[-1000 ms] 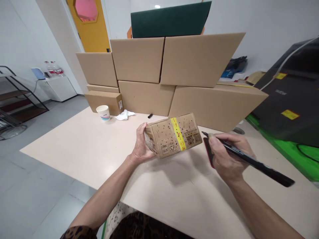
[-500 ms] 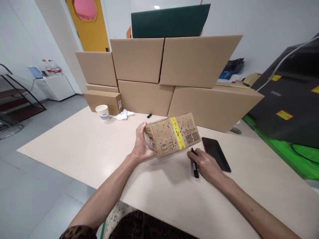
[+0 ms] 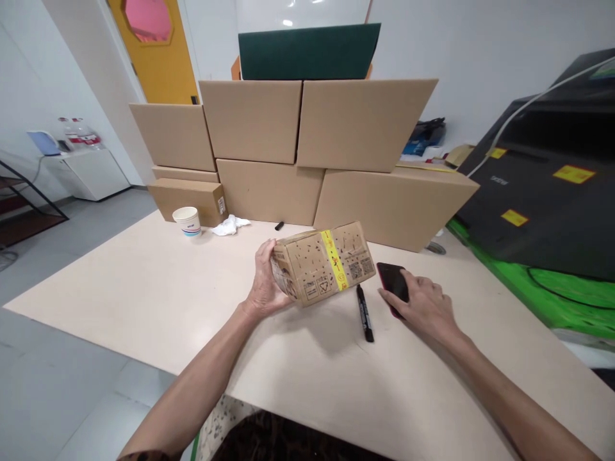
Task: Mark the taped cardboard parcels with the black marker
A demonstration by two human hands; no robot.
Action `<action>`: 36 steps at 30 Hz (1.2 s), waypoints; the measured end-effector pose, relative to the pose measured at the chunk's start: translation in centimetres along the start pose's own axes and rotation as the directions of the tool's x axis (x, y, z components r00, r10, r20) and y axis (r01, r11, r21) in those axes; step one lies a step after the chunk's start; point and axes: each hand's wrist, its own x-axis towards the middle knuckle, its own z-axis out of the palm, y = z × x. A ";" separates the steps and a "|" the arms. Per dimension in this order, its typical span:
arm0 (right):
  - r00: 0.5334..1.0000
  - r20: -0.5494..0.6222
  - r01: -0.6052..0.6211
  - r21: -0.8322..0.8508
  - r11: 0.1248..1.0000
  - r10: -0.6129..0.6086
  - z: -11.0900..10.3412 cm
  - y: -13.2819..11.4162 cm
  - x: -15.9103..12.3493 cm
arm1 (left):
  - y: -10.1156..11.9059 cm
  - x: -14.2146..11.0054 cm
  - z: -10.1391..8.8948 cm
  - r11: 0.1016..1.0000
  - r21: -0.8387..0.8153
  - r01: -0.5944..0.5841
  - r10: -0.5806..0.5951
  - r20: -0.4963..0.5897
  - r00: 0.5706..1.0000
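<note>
My left hand (image 3: 268, 282) grips the left end of a small printed cardboard box (image 3: 312, 272) with yellow tape across it. The box is tilted, its printed side towards me. A black marker (image 3: 365, 314) lies on the table just below the box's right corner, with no hand on it. My right hand (image 3: 427, 304) is over a dark device with a flat screen and a red edge (image 3: 391, 276), like a phone or small tablet. Its thumb and fingers are apart across the device, and the hand hides the device's lower right part.
Large cardboard boxes (image 3: 368, 125) are stacked along the table's far side, a dark green box (image 3: 310, 52) on top. A paper cup (image 3: 187, 221), a crumpled tissue (image 3: 230, 225) and a small black cap (image 3: 279, 226) lie before them. A big black case (image 3: 542, 192) stands at right.
My right hand has let go of the marker, leaving it on the table, and moved right onto the dark device. My left hand still holds the box. The view has shifted slightly right.
</note>
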 end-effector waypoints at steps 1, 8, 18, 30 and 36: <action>0.997 0.054 -0.058 0.006 0.998 0.057 -0.1 0.4 0.3 | 0.0 0.0 0.0 1.000 -0.002 -0.001 0.001 0.002 1.000; 0.966 0.172 -0.215 0.125 0.969 0.192 -0.3 0.9 2.2 | -0.2 0.1 0.1 1.000 -0.010 0.004 -0.004 -0.024 1.000; 0.932 0.283 -0.333 0.420 0.844 0.227 -0.4 1.4 4.2 | -0.3 0.2 0.2 1.000 0.000 -0.018 0.018 -0.034 0.999; 0.968 0.165 -0.212 0.941 0.264 0.190 0.4 0.0 1.3 | -0.6 0.0 0.2 1.000 -0.008 -0.017 0.017 -0.042 0.999; 0.972 0.064 -0.059 0.998 -0.027 0.227 -1.0 -1.5 -1.6 | -0.2 -0.1 0.0 0.997 -0.032 0.066 -0.067 -0.022 0.997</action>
